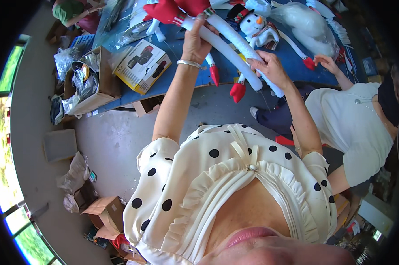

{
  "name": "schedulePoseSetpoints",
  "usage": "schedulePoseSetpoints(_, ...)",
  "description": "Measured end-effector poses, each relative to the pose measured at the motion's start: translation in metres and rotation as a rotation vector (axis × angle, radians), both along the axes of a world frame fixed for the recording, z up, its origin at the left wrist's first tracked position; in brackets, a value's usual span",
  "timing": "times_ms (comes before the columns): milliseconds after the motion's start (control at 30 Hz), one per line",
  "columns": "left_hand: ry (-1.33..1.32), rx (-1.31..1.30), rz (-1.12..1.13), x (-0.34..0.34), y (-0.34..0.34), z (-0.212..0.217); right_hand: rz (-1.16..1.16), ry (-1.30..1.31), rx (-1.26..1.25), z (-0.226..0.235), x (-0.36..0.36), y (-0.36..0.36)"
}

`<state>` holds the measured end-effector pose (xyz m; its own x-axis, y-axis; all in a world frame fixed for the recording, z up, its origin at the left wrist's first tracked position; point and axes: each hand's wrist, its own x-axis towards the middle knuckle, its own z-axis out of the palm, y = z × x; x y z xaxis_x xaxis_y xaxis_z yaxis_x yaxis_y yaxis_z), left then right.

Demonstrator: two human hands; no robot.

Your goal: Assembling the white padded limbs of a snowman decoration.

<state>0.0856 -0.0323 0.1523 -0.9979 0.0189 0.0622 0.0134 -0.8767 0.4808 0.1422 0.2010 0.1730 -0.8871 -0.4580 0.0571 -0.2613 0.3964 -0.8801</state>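
Nearest the camera: both forearms come up out of a white polka-dot blouse (217,176).

Right hand (272,68): fingers curled shut around the lower stretch of a long white stuffed tube (232,46), apparently a plush doll's limb. Thumb on top, grip close to the tube's lower end, which stays free past the hand.

Left hand (195,42): bracelet at the wrist, fingers wrapped closed on the same tube further up, near the striped cuff where it joins the red plush body (171,9).

Key relation: the tube's long axis runs diagonally from upper left at the red body to lower right. The two grips sit along that axis, left hand at the far body end, right hand at the near free end, with a bare white stretch between them. Tube is held up off the blue table (195,75), not resting on it.

Below the tube, thin white legs with red feet (237,92) dangle.

Farther out: a snowman doll (254,24) lies on the table, just beyond the tube. A printed box (142,66) sits left, an open carton (91,81) past it. At right a co-worker in white reaches one hand (325,62) to the table edge.
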Motion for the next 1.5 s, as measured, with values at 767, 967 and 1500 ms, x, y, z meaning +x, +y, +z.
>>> schedulePoseSetpoints(767,-0.091,-0.183,-0.075,0.008,0.007,-0.020,-0.091,0.012,-0.025,-0.020,0.017,-0.019)
schedulePoseSetpoints(967,-0.128,-0.205,-0.041,0.012,0.009,-0.019,-0.096,0.008,-0.033,-0.029,0.020,-0.025)
schedulePoseSetpoints(1500,-0.146,-0.273,-0.220,0.019,0.020,-0.050,-0.200,-0.007,-0.008,-0.050,0.029,-0.026)
